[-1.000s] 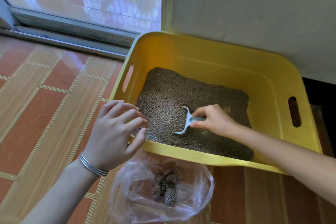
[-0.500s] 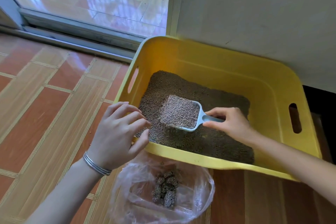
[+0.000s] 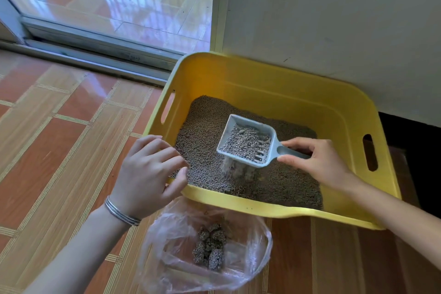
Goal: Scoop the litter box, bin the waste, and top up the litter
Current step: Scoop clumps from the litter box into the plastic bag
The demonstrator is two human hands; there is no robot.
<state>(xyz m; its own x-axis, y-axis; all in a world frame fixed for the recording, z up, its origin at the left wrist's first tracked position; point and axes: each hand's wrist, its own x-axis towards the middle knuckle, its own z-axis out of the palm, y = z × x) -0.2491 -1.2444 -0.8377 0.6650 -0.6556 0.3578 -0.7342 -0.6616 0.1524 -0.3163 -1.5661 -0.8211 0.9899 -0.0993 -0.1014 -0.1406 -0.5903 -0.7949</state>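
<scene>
Head view: my right hand (image 3: 319,162) pinches the scoop (image 3: 248,143), now lifted from the litter (image 3: 205,141), grains sifting back through. My left hand (image 3: 148,174) hovers by the box (image 3: 262,210) near edge, fingers loosely curled, empty; sifting looks nearly done.

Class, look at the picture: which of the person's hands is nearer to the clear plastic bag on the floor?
The left hand, at the box's near-left rim just above the plastic bag. The right hand holds the scoop over the litter, farther away.

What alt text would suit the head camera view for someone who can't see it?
A right hand holds a grey scoop of litter sifting into a yellow litter box. The left hand hovers at its near rim, above a clear plastic bag holding clumps.
</scene>
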